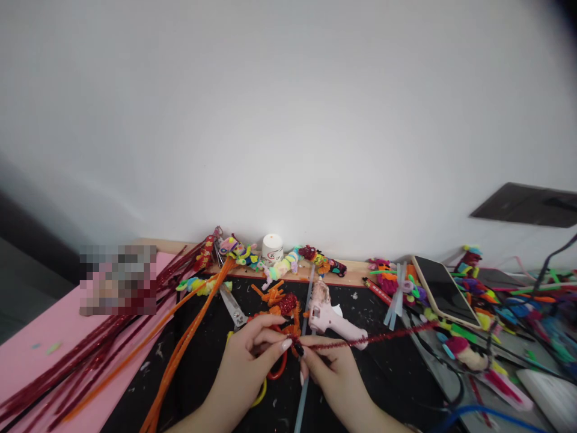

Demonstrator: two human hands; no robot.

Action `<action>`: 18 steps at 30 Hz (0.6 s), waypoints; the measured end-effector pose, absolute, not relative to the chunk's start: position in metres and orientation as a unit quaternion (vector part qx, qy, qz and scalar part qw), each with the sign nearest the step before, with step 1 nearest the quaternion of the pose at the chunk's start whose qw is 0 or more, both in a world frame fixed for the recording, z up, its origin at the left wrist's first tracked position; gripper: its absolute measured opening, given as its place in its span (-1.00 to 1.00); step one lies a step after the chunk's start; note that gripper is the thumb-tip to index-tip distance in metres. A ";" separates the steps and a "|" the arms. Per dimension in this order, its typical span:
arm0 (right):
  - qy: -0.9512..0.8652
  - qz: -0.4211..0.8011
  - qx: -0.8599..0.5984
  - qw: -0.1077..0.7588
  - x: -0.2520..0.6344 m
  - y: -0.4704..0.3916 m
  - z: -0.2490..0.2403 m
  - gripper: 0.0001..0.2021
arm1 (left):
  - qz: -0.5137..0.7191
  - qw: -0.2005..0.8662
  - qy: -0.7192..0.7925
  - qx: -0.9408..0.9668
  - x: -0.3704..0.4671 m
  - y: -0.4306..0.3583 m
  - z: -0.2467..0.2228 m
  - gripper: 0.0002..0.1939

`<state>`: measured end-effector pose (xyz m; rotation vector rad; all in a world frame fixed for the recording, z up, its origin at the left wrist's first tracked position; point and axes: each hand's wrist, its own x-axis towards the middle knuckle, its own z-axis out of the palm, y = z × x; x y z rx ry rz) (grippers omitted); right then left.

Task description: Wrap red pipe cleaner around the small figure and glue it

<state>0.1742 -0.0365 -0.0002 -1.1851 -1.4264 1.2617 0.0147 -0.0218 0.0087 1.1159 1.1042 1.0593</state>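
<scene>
A dark red tinsel pipe cleaner (383,338) runs off to the right from between my hands. My left hand (247,364) pinches its near end between thumb and fingertips. Against it, my right hand (336,376) closes thumb and finger on the same pipe cleaner; the exact shape at the fingertips is hidden. Just beyond my fingers lie orange pipe cleaner pieces (270,293) and a red tinsel coil (288,303). Scissors (233,308) lie partly under my left hand. Behind my right hand rests a pink glue gun (340,325), and a clear glue stick (303,400) runs below.
Long red pipe cleaners (90,343) and orange ones (180,346) spread across the left side. A white jar (272,249) stands near the wall. At right are a phone (446,291), colourful pipe cleaner figures (469,355) and a blue cable (487,409).
</scene>
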 end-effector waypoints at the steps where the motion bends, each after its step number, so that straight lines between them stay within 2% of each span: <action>1: -0.564 0.515 -0.477 0.435 0.174 -0.036 0.000 -0.67 | 0.448 0.577 0.477 0.488 0.014 -0.022 0.009 -0.73; 10: -0.562 0.537 -0.460 0.430 0.176 -0.030 0.003 -0.58 | 0.408 0.516 0.493 0.570 0.011 -0.021 0.010 -0.79; 18: -0.551 0.553 -0.462 0.421 0.177 -0.028 0.005 -0.58 | 0.404 0.564 0.463 0.552 0.009 -0.016 0.003 -0.76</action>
